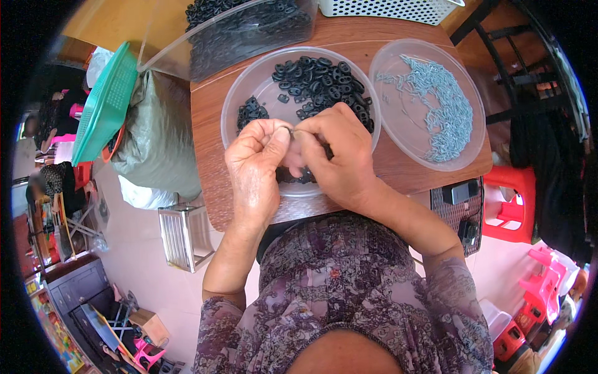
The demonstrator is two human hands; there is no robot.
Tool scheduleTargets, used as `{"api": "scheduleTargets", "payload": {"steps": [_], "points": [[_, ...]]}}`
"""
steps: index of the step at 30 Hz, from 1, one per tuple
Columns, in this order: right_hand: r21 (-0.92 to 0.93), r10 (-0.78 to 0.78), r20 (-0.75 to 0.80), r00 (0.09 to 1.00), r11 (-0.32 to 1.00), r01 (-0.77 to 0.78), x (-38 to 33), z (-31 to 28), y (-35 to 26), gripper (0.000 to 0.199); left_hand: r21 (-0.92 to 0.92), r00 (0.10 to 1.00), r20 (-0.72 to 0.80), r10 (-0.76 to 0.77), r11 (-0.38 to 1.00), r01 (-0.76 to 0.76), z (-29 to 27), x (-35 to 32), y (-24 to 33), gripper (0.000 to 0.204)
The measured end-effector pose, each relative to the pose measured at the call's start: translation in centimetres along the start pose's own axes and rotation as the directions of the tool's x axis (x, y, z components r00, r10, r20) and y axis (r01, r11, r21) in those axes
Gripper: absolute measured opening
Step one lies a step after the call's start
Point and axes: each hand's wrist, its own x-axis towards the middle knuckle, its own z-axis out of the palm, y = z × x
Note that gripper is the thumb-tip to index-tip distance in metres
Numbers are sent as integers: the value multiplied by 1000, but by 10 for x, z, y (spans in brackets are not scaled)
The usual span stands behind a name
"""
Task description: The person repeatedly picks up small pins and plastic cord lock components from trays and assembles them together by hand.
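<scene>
Both my hands meet over a round clear plastic tub (228, 103) holding heaps of small black plastic pieces (321, 78), many with holes through them. Thumb and finger of my left hand (255, 159) pinch a small black piece (290, 130), mostly covered by the fingertips. Closed beside it, my right hand (342, 153) brings its thumb and forefinger against the piece; what they grip is too small to make out. To the right, a second round clear tub (398, 146) contains many thin light-blue pins (445, 103).
Behind the tubs, a clear bin (215, 59) of black pieces and a white perforated basket (392, 9) stand on the wooden table (208, 156). A stuffed sack (156, 140) and green baskets (106, 103) are at left. A red stool (526, 202) stands at right.
</scene>
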Motion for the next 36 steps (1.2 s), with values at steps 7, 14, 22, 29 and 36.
{"api": "scheduleTargets", "payload": {"steps": [7, 14, 22, 29, 36], "points": [[438, 538, 267, 799, 671, -598, 2, -11, -10, 6, 26, 1000, 24, 15, 1000, -15, -6, -3, 1, 9], [415, 540, 314, 781, 662, -624, 1, -10, -10, 9, 92, 998, 56, 42, 995, -47, -9, -5, 0, 7], [440, 567, 355, 743, 600, -668, 3, -10, -10, 10, 85, 998, 64, 19, 996, -24, -14, -6, 0, 7], [442, 578, 389, 717, 566, -696, 1, -9, -7, 11, 154, 1000, 26, 9, 988, -13, -13, -8, 1, 6], [373, 539, 437, 720, 620, -690, -2, -9, -3, 9, 253, 998, 9, 60, 966, -60, -10, -10, 3, 6]]}}
